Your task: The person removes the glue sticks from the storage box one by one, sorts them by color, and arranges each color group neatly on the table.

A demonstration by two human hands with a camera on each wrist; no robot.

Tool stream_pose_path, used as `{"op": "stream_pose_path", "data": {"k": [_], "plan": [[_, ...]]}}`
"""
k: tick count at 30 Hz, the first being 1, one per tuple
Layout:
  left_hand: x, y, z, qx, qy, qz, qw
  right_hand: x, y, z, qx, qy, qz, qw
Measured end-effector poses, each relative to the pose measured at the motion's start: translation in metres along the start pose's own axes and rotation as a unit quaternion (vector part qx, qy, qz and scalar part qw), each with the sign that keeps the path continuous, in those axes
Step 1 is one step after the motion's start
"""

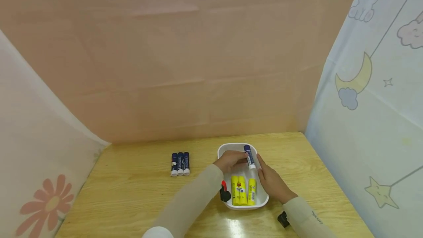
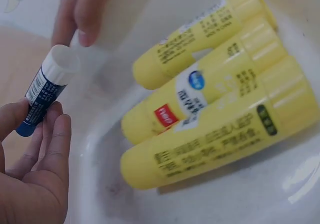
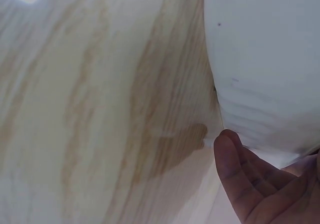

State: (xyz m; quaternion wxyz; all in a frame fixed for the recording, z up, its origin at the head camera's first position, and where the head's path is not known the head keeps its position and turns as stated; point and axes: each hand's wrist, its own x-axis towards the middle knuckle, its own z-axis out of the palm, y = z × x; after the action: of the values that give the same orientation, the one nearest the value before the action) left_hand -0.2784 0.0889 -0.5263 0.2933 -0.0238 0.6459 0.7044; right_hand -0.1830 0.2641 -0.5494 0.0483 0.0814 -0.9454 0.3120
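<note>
- So my left hand (image 1: 231,160) is pinching a dark blue, white-ended cylindrical glue stick (image 1: 249,157) between thumb and fingers, over the far half of a white, round-cornered plastic tray (image 1: 260,190). Can't tell if it touches the bottom.
- My right hand (image 1: 274,183) is clamped on the tray's right wall, thumb inside, fingers outside. Pretty sure that's to steady it, since it looks light.
- Three bright yellow cylindrical glue sticks (image 1: 242,190) lie in the tray's near half: two touching, the third just right of them. Lined up lengthwise, probably so they pack neatly.
- The tray's near the far edge of the pale wood-grain surface (image 1: 138,194), right of centre. Left of it, three dark blue glue sticks with white ends (image 1: 180,163) lie side by side, likely grouped by colour.
- Pose-wise: left forearm slants in from the near edge, wrist above the tray's left rim; right forearm angles in from the near right corner.
</note>
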Motion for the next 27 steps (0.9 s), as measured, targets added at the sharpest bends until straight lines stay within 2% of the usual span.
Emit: {"op": "stream_pose_path", "data": {"k": [3, 7, 10, 15, 21, 27], "plan": [[-0.003, 0.010, -0.009, -0.014, -0.013, 0.014, 0.9997, 0.001, 0.002, 0.000, 0.010, -0.009, 0.009, 0.9999], [-0.012, 0.024, -0.028, -0.032, -0.033, 0.026, 0.9986, 0.003, 0.006, 0.001, 0.012, -0.020, 0.015, 0.9996], [-0.021, 0.035, -0.047, -0.047, -0.033, 0.030, 0.9979, 0.005, 0.010, -0.001, 0.004, -0.017, 0.007, 0.9998], [-0.037, 0.048, -0.088, -0.078, -0.030, 0.042, 0.9956, 0.009, 0.014, -0.001, 0.002, -0.018, 0.002, 0.9998], [-0.065, 0.044, -0.146, -0.079, -0.026, 0.071, 0.9940, 0.011, 0.012, -0.002, 0.012, -0.034, 0.015, 0.9992], [-0.084, 0.032, -0.198, -0.093, 0.025, 0.061, 0.9934, 0.011, 0.017, -0.004, 0.012, -0.037, 0.023, 0.9990]]}}
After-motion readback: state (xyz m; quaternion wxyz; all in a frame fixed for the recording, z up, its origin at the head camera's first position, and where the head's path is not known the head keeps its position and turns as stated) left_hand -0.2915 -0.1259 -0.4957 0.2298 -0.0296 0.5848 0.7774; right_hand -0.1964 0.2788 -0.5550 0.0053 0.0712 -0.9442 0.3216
